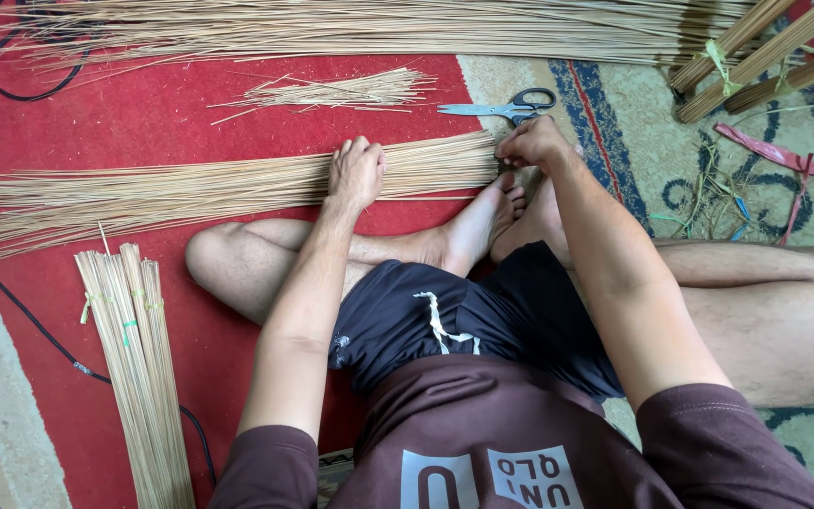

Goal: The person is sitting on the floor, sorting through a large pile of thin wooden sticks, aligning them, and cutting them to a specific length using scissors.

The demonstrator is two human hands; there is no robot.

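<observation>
Loose sheaf of thin sticks (190,193): pale straw colour, lying flat on the red carpet (124,113), running from the left edge of view to just beyond your feet.

Left hand (355,174): palm down on the sheaf near its right half, fingers curled over the far side of the sticks and pressing them to the carpet; a closed, gripping hold.

Right hand (531,143): at the right-hand end of the sheaf, fingers bunched shut and pinching at the stick tips; exactly what sits between the fingertips cannot be made out.

Bare feet (501,221): soles together, touching the near edge of the sheaf, just below your right hand. Legs crossed, dark shorts (445,311), maroon shirt.

Scissors (506,106): black handles, blades closed and pointing left, lying on the carpet just beyond your right hand.

Small heap of short offcuts (341,91): loose, between the sheaf and the far pile.

Long far pile of sticks (350,28): spread across the top of view.

Tied bundle (138,358): green bands, at your left knee, lying lengthwise towards you.

Further tied bundles (765,52): top right, on the patterned rug (643,141), with pink ribbon strips (784,160) near them.

Black cable (40,330): crossing the carpet at left.
</observation>
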